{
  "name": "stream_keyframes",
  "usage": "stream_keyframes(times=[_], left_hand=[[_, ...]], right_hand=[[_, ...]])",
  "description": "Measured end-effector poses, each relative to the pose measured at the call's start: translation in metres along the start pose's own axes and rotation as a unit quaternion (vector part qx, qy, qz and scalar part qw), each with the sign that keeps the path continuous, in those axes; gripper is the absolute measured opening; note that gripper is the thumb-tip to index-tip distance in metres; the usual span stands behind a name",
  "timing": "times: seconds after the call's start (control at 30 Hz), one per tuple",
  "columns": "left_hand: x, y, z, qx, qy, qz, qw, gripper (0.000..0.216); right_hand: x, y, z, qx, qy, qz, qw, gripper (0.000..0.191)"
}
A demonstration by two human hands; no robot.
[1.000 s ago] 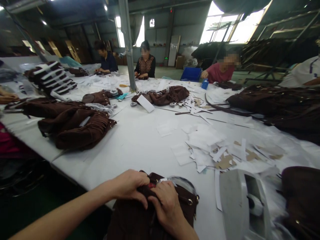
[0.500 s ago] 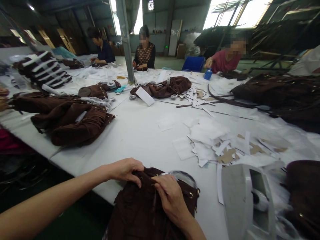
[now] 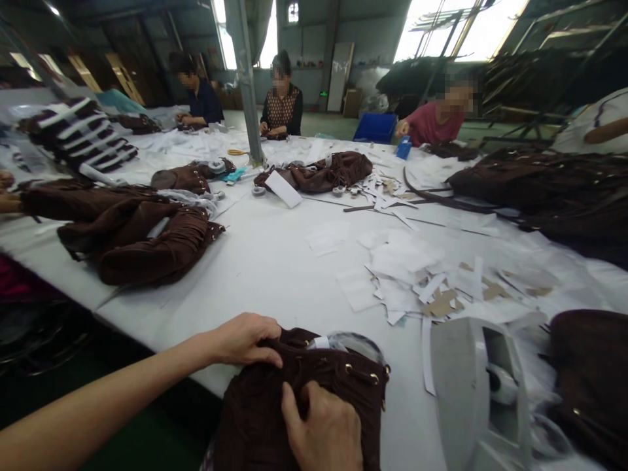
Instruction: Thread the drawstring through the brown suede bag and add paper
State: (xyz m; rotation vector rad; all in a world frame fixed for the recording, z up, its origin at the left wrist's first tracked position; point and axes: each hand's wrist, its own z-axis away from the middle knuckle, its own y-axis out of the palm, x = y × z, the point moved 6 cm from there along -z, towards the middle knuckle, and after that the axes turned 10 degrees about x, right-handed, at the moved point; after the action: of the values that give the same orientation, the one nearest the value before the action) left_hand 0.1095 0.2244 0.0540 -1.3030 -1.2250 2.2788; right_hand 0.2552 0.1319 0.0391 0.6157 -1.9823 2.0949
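Observation:
A dark brown drawstring bag (image 3: pixel 255 405) with gold-coloured eyelets lies at the table's near edge, its mouth facing away from me. My left hand (image 3: pixel 248 340) grips the upper left rim, thumb on the front and fingers behind. Against the bag's front, lower down, my right hand (image 3: pixel 324 425) is closed with curled fingers. What it pinches, if anything, is hidden beneath it. Clear plastic wrap (image 3: pixel 360 343) and a bit of white paper show at the bag's opening.
A grey tape dispenser (image 3: pixel 458 386) stands right of the bag, beside another brown bag (image 3: pixel 589 379). Paper and card scraps (image 3: pixel 412 275) lie beyond. More brown bags (image 3: pixel 147 242) sit at left. A metal post (image 3: pixel 248 85) rises from the table; several people work around it.
My right hand has moved down from the bag's rim to its front, uncovering the eyelets and the white paper. The left hand keeps its hold on the rim.

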Motion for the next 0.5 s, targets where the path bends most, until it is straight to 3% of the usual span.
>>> stream_keyframes(times=[0.07,0.2,0.3,0.4,0.5], left_hand=[[0.004,0.003,-0.001,-0.012,0.009,-0.011,1.000,0.038],[0.009,0.007,-0.001,-0.047,0.026,-0.038,0.998,0.041],[0.008,0.008,0.002,-0.063,0.038,-0.067,0.995,0.043],[0.004,0.008,0.006,-0.061,0.050,-0.098,0.992,0.042],[0.001,0.008,0.009,-0.064,0.057,-0.108,0.990,0.042]], right_hand=[[-0.001,0.005,-0.002,0.012,-0.001,0.008,1.000,0.017],[-0.008,0.004,-0.005,0.054,0.014,-0.097,0.994,0.004],[-0.011,0.003,-0.008,0.086,0.047,-0.174,0.980,0.006],[-0.014,0.009,-0.009,0.129,0.082,-0.244,0.958,0.002],[-0.017,0.017,-0.007,0.147,0.095,-0.356,0.918,0.012]])
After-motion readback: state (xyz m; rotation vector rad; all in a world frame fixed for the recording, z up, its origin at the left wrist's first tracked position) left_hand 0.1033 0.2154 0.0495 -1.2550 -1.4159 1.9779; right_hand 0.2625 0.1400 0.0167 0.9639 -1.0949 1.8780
